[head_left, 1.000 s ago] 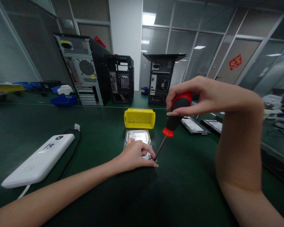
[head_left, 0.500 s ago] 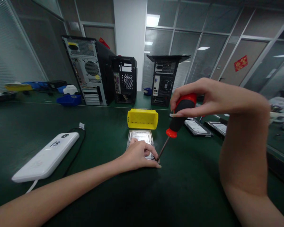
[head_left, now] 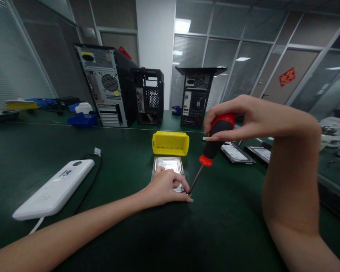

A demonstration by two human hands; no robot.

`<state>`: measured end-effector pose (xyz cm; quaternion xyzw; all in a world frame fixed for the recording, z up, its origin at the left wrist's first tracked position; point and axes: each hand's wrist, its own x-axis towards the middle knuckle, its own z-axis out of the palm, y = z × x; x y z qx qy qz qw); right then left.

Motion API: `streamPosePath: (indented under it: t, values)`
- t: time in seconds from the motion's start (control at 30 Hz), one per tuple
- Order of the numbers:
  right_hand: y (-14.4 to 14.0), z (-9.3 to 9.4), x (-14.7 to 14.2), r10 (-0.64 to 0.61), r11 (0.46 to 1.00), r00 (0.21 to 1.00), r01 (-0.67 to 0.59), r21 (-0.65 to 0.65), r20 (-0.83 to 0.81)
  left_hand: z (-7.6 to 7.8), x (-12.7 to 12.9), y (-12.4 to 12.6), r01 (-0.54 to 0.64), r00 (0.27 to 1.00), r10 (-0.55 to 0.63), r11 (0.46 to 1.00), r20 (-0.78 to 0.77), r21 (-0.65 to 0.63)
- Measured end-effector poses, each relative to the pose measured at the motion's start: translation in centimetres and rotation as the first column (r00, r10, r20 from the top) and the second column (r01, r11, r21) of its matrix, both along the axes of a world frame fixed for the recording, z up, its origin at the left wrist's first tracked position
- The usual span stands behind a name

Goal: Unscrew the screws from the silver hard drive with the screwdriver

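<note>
A silver hard drive [head_left: 169, 163] lies flat on the green table in the middle. My left hand [head_left: 169, 186] rests over its near part, fingers curled, with thumb and index finger closed round its near right corner. My right hand [head_left: 232, 119] is wrapped round the black and red handle of a screwdriver [head_left: 212, 147], held tilted. The shaft runs down to the left, and its tip meets that corner between my left thumb and index finger. Whatever lies right under the tip is hidden by the fingers.
Just behind the drive stands a yellow bin [head_left: 170, 144]. A white power bank [head_left: 55, 189] with a cable is at left. More hard drives [head_left: 236, 153] lie at right. Computer cases [head_left: 107, 87] line the back, near a blue bin [head_left: 82, 120].
Both hands and the screwdriver keep nearly the same pose. The whole view has shifted very slightly; nothing has been picked up or let go.
</note>
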<state>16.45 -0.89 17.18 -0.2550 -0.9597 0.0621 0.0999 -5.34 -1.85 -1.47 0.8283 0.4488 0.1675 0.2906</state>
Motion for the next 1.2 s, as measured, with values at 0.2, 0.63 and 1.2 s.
streamPosePath:
  t: [0.2,0.63,1.2]
  values:
    - [-0.01,0.05,-0.01,-0.032,0.999,0.999,0.032,-0.002,0.004,0.42,0.19,-0.26,-0.013,1.0,0.013,0.999,-0.007,-0.037]
    - [-0.15,0.08,-0.09,-0.003,1.0,1.0,0.003,0.018,0.01,0.57,0.05,-0.05,0.019,1.0,-0.019,0.999,0.005,-0.037]
    - [-0.37,-0.01,-0.36,-0.025,0.999,1.0,0.024,0.021,0.017,0.75,0.05,-0.05,0.033,0.999,-0.033,0.998,0.004,-0.053]
